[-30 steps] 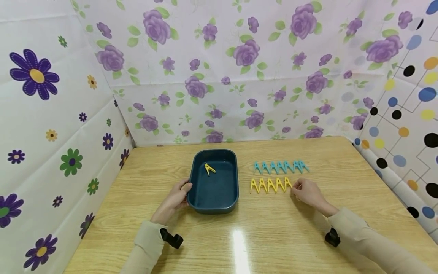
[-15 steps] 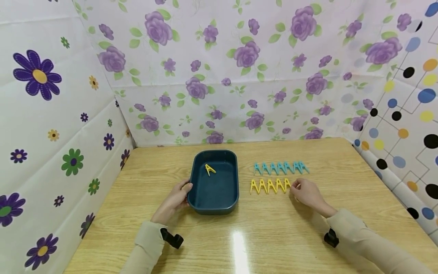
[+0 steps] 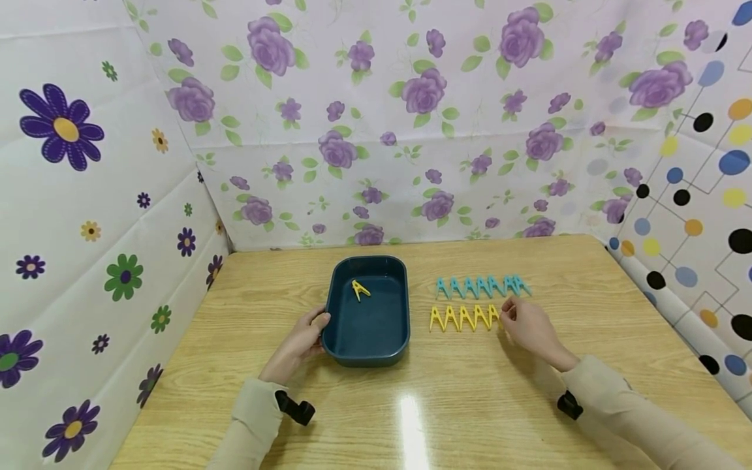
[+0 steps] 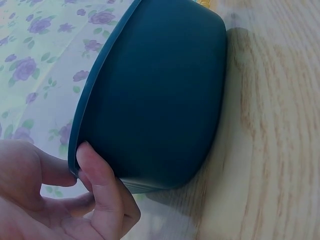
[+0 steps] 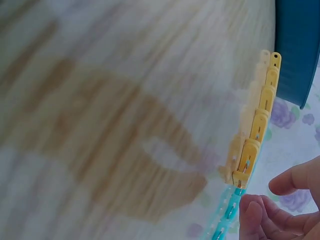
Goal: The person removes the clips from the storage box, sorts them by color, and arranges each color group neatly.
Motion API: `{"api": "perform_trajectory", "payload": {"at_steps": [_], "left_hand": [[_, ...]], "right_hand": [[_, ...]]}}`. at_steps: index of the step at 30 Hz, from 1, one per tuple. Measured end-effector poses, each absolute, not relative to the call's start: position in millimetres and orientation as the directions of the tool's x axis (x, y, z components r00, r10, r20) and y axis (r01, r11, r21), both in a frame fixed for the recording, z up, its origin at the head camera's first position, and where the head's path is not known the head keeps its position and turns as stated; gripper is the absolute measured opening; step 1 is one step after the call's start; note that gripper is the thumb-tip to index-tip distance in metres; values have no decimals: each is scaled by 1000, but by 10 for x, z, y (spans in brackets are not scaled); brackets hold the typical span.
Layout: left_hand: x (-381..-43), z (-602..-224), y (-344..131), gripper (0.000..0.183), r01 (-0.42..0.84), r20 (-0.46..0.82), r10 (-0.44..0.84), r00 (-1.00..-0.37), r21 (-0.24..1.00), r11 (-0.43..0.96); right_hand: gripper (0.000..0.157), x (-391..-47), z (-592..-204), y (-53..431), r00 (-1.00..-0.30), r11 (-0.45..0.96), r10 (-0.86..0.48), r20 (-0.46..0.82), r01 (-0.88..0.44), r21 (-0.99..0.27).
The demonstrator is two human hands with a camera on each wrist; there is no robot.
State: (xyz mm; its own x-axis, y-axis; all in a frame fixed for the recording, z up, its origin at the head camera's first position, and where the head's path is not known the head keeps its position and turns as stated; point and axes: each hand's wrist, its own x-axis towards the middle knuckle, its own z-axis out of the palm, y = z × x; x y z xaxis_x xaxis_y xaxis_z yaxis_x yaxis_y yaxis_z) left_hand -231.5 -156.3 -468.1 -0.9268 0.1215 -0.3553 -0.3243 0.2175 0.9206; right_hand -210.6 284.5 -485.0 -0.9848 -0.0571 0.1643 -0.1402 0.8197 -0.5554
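Note:
My left hand (image 3: 301, 341) holds the near left rim of a deep dark teal plastic bin (image 3: 365, 358), thumb on the rim and fingers against the outer wall, as the left wrist view shows. One yellow clothespin (image 3: 360, 290) lies inside the bin. Right of it, several yellow clothespins (image 3: 463, 318) stand in a row on the table. My right hand (image 3: 531, 331) hovers at the right end of that row. In the right wrist view, a gap separates its thumb (image 5: 295, 179) from its loosely bent fingers, with nothing between them, beside the nearest yellow clothespin (image 5: 248, 155).
Behind the yellow row, several blue clothespins (image 3: 482, 287) form a second row. The wooden table (image 3: 470, 405) ends at a flowered cloth backdrop (image 3: 376, 189). Patterned cloths (image 3: 693, 261) also hang at the left and right sides.
My right hand has lifted slightly and its fingertips have moved a little toward the back. My left hand, the bin and both rows of clothespins look unchanged.

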Motion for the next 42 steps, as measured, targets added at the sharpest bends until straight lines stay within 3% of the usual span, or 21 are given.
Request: {"api": "perform_trajectory", "payload": {"at_steps": [15,32,42], "left_hand": [[-2310,-4662,-1565,48,-319,-348,147,-926,928,191],[-2310,-4678,-1572,48,-313,-344,156,-926,930,194],[-2301,-4662,-1543,46,-309,-330,99,-939,934,182]], "right_hand": [[17,-2187,-4917,2795,-964,812,-67,257,-202,-548],[14,-2218,-4876,2683,-965,787,-96,243,-223,-575],[16,-2301,-4795,2401,-942,732,-141,306,-307,-608]]}}
